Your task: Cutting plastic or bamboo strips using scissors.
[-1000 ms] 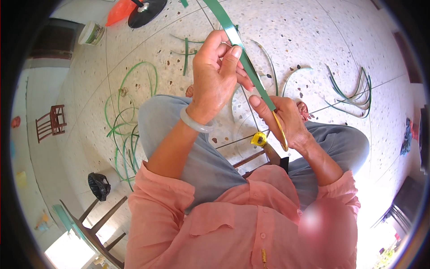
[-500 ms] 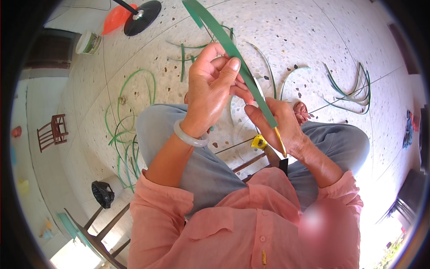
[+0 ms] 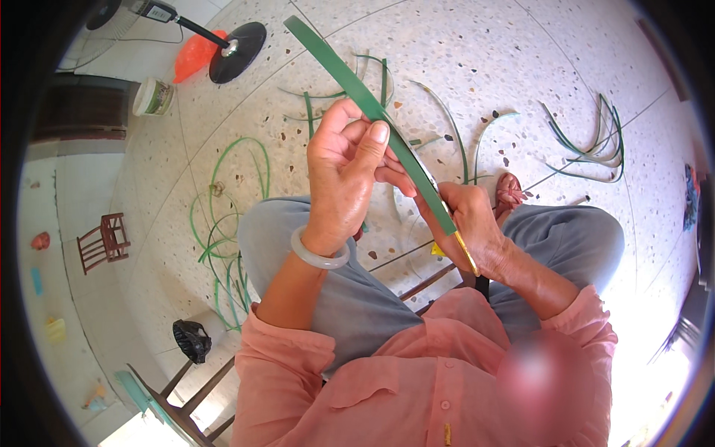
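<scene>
A long flat green strip (image 3: 344, 76) slants across the middle, its far end rising free toward the upper left. My left hand (image 3: 346, 160), with a pale bangle at the wrist, pinches the strip between thumb and fingers partway along. Closed at the strip's lower end is my right hand (image 3: 473, 223). A narrow gold-coloured piece (image 3: 467, 253) runs on from that end over the right hand; I cannot tell whether it belongs to the strip or to a tool. My right fingers are partly hidden behind the strip.
Loose green strips (image 3: 596, 153) lie on the speckled floor, with a tangled coil (image 3: 231, 201) at left. A small yellow object (image 3: 437, 249) shows between my knees. A fan base (image 3: 238, 52), a bucket (image 3: 153, 97), a small wooden chair (image 3: 104, 242) and a black-lined bin (image 3: 192, 340) stand around.
The strip and both hands sit slightly lower in the view, and the strip's far end shows straighter. The surroundings have shifted with the head; both hands keep their hold.
</scene>
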Demonstrator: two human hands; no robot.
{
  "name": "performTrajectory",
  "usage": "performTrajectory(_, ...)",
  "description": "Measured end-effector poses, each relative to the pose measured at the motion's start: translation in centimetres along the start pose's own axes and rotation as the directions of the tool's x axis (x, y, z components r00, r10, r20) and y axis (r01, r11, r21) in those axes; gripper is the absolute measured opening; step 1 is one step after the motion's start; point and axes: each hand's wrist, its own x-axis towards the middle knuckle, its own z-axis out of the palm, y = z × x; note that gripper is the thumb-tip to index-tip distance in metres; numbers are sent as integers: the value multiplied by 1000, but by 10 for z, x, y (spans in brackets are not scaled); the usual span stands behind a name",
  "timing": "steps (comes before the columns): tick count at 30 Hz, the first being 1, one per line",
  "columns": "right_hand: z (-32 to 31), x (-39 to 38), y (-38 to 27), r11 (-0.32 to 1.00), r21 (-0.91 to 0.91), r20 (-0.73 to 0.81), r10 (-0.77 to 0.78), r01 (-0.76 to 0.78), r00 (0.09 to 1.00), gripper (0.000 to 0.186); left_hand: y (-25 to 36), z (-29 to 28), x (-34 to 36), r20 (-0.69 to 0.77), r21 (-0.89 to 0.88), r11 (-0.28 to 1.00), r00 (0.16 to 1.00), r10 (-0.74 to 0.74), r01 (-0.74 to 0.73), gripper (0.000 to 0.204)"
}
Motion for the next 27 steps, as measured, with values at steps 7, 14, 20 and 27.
performTrajectory(7, 5, -1, 7, 998, -18, -34, -54, 54, 998, 32, -3, -1, -2, 2, -5, 1000, 1000, 5, -5, 19)
performTrajectory(14, 5, -4, 3, 999, 34, -34, -1, 2, 999, 35, 5, -16, 10, -13, -27, 1000, 1000, 16, -16, 17)
performTrajectory(20, 3, -2, 2, 1000, 11, 17, 18, -19, 1000, 36, 1, -16, 13, -24, 48, 992, 993, 116, -115, 16)
performTrajectory(27, -3, 1, -6, 992, 7, 100, 122, -123, 988, 37, -5, -8, 8, 15, 93, 988, 992, 122, -123, 15)
